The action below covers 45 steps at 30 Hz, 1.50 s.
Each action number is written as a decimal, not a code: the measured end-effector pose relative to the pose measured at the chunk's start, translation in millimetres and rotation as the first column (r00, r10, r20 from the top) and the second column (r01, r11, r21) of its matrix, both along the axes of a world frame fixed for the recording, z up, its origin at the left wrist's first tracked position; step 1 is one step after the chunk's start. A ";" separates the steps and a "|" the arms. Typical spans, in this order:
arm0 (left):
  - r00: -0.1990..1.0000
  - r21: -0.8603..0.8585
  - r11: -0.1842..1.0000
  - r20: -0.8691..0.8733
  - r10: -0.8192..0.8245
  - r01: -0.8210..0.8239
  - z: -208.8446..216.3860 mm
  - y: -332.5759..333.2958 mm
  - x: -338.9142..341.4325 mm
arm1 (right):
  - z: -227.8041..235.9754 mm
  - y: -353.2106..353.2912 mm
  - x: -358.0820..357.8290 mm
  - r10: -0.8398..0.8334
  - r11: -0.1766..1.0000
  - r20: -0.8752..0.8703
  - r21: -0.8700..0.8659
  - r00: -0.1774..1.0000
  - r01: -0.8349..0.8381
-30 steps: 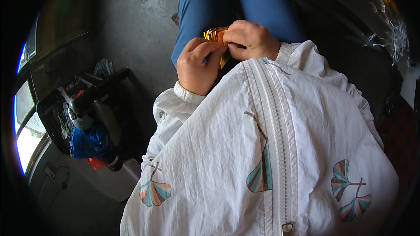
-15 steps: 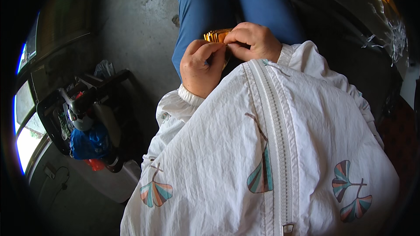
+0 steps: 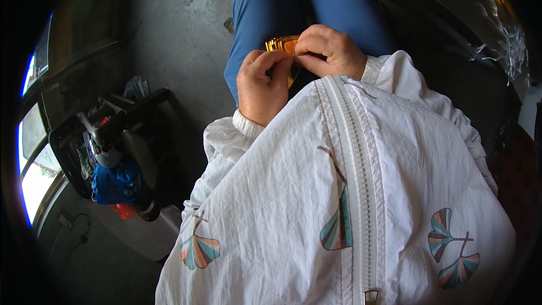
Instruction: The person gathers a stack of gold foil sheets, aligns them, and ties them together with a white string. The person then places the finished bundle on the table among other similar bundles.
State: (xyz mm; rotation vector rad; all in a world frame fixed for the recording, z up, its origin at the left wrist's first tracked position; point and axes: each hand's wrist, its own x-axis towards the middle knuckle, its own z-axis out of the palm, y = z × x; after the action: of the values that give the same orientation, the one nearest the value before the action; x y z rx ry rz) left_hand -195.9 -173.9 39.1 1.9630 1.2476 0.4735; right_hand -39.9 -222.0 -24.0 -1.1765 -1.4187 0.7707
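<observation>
Both my hands meet above my lap, fingertips close together. A shiny gold foil-like piece (image 3: 282, 42) with ridged, folded edges shows just beyond them, over my blue trousers (image 3: 264, 5). My left hand (image 3: 262, 87) is closed, its thumb and forefinger pinching at the near edge of the gold piece. From the other side my right hand (image 3: 333, 51) pinches it too, thumb and forefinger pressed together. A bit more gold shows below, between the hands. My fingers and the front of my jacket hide the rest of it.
My white patterned jacket (image 3: 293, 192) fills the lower middle. On the left, a dark cart-like holder (image 3: 68, 135) carries a blue bag (image 3: 116, 182) and several other things. Grey floor (image 3: 186, 17) lies beyond. Crumpled clear plastic (image 3: 511, 45) hangs at the far right.
My right hand has risen slightly, and my left hand has turned a little more upright. Both still pinch the gold piece, which has barely shifted.
</observation>
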 end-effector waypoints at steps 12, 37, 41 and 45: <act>1.000 -0.050 0.999 0.011 0.005 -0.004 1.4 2.2 -0.4 | 2.6 -2.6 0.2 0.041 0.997 -0.030 -0.064 0.999 -0.043; 0.994 0.084 0.996 0.105 0.020 -0.029 -7.6 -1.3 -1.7 | 0.1 -1.6 0.6 0.099 0.994 -0.030 -0.041 0.995 -0.100; 0.994 0.197 0.979 0.111 0.022 -0.044 -10.0 0.4 -3.4 | -2.4 -1.8 1.2 0.115 0.992 -0.006 -0.059 0.993 -0.115; 0.988 0.109 0.991 0.143 0.060 -0.076 -13.7 2.8 -6.3 | -1.5 -2.8 0.4 0.087 0.995 0.022 -0.058 0.996 -0.086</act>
State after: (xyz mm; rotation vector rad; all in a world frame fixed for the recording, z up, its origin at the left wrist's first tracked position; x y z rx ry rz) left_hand -202.2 -171.1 25.5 1.9499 1.2248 0.7182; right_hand -39.6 -224.9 -25.5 -1.1775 -1.4841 0.8647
